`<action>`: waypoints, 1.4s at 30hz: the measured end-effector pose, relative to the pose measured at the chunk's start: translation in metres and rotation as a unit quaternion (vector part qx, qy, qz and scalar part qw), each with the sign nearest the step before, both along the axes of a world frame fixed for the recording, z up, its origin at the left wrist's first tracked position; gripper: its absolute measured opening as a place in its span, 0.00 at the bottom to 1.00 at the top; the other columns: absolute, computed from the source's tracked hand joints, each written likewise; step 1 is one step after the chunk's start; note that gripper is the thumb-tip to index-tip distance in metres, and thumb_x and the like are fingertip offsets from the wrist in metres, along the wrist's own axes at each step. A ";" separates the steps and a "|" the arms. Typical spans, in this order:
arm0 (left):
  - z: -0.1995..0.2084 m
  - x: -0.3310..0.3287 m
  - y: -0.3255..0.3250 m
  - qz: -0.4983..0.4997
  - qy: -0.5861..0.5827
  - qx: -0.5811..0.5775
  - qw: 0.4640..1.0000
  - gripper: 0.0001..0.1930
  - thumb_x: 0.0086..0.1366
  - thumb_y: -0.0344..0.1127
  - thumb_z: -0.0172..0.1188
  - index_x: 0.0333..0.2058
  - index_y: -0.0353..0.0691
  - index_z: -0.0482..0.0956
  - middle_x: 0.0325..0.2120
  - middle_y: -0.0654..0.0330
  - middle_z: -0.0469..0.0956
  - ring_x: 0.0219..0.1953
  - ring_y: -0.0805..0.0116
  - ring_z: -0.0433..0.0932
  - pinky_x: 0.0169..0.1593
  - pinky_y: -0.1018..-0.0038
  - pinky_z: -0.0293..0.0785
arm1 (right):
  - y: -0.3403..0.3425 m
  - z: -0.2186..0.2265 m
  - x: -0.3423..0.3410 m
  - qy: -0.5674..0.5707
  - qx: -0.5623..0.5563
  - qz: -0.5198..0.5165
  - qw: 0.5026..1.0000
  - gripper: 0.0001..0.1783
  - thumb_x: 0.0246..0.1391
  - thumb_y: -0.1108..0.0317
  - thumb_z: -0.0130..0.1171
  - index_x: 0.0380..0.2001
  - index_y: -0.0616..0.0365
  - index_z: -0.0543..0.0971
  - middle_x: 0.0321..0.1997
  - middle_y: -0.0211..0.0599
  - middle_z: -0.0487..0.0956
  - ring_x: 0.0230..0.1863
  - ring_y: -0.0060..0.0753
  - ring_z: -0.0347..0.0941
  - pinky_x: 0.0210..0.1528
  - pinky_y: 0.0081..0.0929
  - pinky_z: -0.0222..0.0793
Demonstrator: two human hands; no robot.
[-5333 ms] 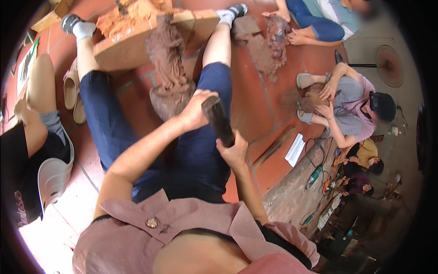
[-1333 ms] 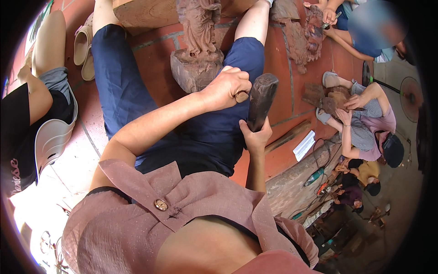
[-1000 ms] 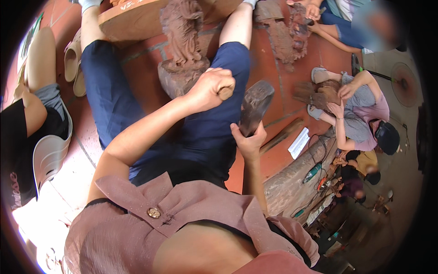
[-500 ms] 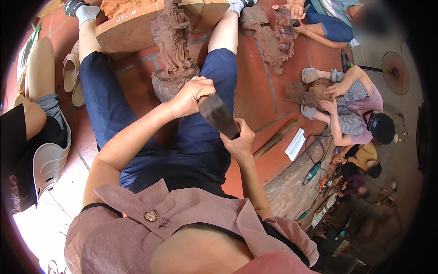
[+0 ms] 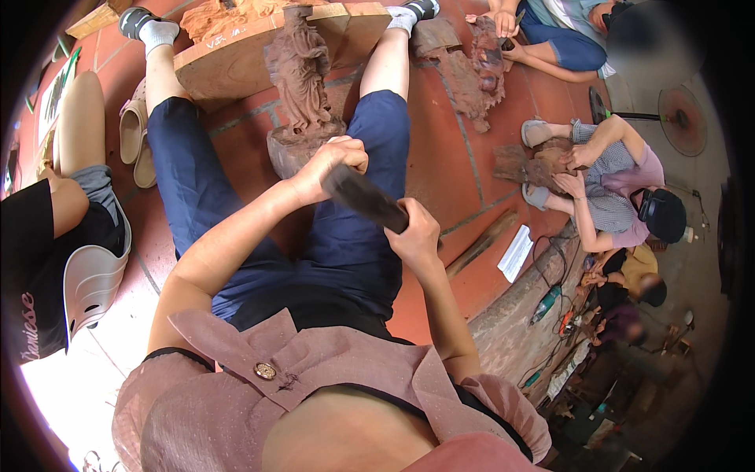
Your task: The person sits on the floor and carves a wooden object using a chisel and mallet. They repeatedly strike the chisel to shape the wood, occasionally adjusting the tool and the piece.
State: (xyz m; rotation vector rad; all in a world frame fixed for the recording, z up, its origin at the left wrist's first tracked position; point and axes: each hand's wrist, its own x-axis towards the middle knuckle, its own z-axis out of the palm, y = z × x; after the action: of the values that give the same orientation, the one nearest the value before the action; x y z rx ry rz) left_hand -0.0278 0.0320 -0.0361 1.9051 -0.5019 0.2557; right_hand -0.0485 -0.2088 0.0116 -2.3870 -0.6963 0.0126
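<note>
A dark reddish-brown carved wooden statue of a robed figure stands on its rough base between my legs. Close against that base is my left hand, its fingers closed; whatever they grip is hidden by the hand and by the club-shaped wooden mallet. My right hand is wrapped round the narrow end of this dark mallet. The thick end of the mallet lies in front of my left hand, overlapping it in the picture, and I cannot tell whether they touch.
A thick wooden slab with an orange carving lies beyond the statue. Right are a carved brown piece, a wooden stick, white paper, a green power tool with cords, and co-workers. Beige clogs sit left.
The mallet's thick end has swung left, and the mallet now lies flatter across my left hand. My left hand stays by the statue's base. The whole view has shifted slightly.
</note>
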 end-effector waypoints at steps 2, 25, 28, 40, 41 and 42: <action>0.000 -0.001 -0.003 0.010 0.002 0.007 1.000 0.09 0.48 0.33 0.62 0.20 0.42 0.68 0.22 0.62 0.68 0.30 0.61 0.69 0.42 0.70 0.65 | 0.003 -0.002 0.000 -0.017 -0.038 -0.009 0.999 0.16 0.35 0.75 0.67 0.32 0.60 0.76 0.29 0.42 0.78 0.32 0.47 0.78 0.36 0.37 0.73; 0.022 -0.029 0.029 0.134 0.054 -0.016 0.989 0.11 0.49 0.18 0.62 0.29 0.41 0.74 0.37 0.60 0.72 0.42 0.61 0.76 0.44 0.71 0.73 | 0.004 0.009 0.001 0.421 0.246 -0.096 0.868 0.30 0.41 0.76 0.70 0.48 0.65 0.68 0.31 0.35 0.75 0.26 0.24 0.73 0.28 0.23 0.71; 0.025 -0.025 0.034 0.183 0.023 -0.032 0.982 0.11 0.49 0.18 0.64 0.29 0.41 0.75 0.35 0.59 0.72 0.41 0.60 0.76 0.45 0.71 0.73 | 0.009 0.008 0.007 0.473 0.340 -0.117 0.804 0.32 0.39 0.81 0.63 0.51 0.66 0.66 0.28 0.36 0.74 0.20 0.25 0.72 0.21 0.24 0.68; 0.061 0.018 0.071 0.198 0.176 -0.250 0.931 0.17 0.54 0.18 0.66 0.40 0.39 0.73 0.35 0.63 0.78 0.38 0.75 0.77 0.43 0.76 0.76 | 0.011 -0.028 0.007 0.621 0.476 -0.131 0.609 0.23 0.47 0.74 0.60 0.48 0.57 0.68 0.27 0.35 0.72 0.25 0.29 0.70 0.27 0.32 0.70; 0.066 0.020 0.067 0.207 0.219 -0.238 0.923 0.17 0.53 0.18 0.66 0.38 0.40 0.73 0.33 0.64 0.77 0.36 0.77 0.76 0.40 0.77 0.75 | 0.011 -0.028 0.007 0.619 0.475 -0.132 0.611 0.23 0.47 0.74 0.60 0.48 0.57 0.68 0.27 0.35 0.72 0.25 0.29 0.70 0.27 0.32 0.70; 0.057 0.026 0.065 0.190 0.241 -0.267 0.913 0.17 0.53 0.17 0.65 0.40 0.40 0.72 0.34 0.64 0.77 0.35 0.76 0.77 0.37 0.77 0.77 | 0.012 -0.029 0.007 0.616 0.475 -0.132 0.614 0.23 0.47 0.74 0.60 0.48 0.57 0.68 0.28 0.35 0.72 0.25 0.29 0.70 0.27 0.32 0.70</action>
State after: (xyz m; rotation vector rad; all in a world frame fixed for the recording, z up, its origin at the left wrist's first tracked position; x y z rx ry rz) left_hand -0.0014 0.0975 0.0209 1.4331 0.2625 0.1428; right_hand -0.0413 -0.1971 -0.0175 -0.9405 0.3296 0.8483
